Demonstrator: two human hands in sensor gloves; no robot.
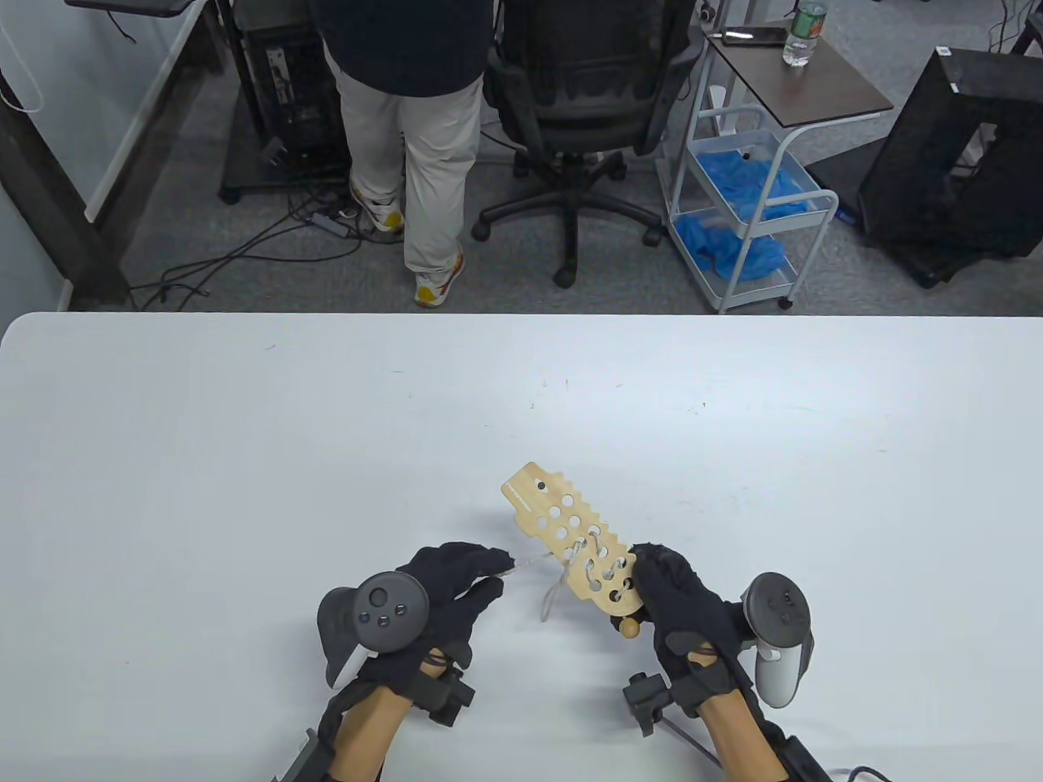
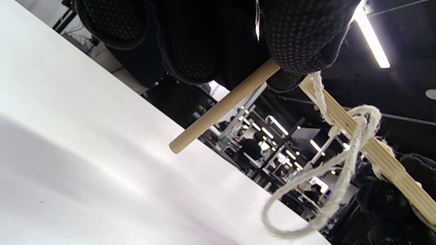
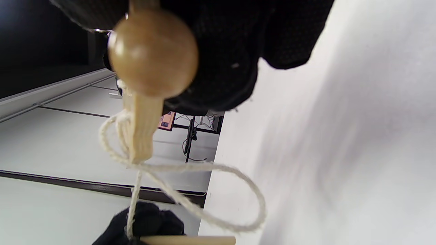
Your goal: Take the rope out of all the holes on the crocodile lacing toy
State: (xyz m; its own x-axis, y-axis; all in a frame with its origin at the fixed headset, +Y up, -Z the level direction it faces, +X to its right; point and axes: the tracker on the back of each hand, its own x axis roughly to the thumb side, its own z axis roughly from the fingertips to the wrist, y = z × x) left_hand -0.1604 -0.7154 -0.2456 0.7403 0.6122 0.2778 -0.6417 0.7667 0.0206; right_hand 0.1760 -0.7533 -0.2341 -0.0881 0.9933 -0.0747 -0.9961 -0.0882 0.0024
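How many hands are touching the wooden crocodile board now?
1. The right hand grips the near end of the crocodile board. The left hand holds the wooden needle on the rope, apart from the board.

One crocodile lacing toy (image 1: 573, 544), one rope (image 1: 557, 588), one wooden bead (image 1: 628, 626), two gloved hands.

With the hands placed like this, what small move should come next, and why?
Probably the left hand should draw the wooden needle further left, away from the crocodile board. The rope hangs in a slack loop and is still laced through holes near the right hand, which grips the board.
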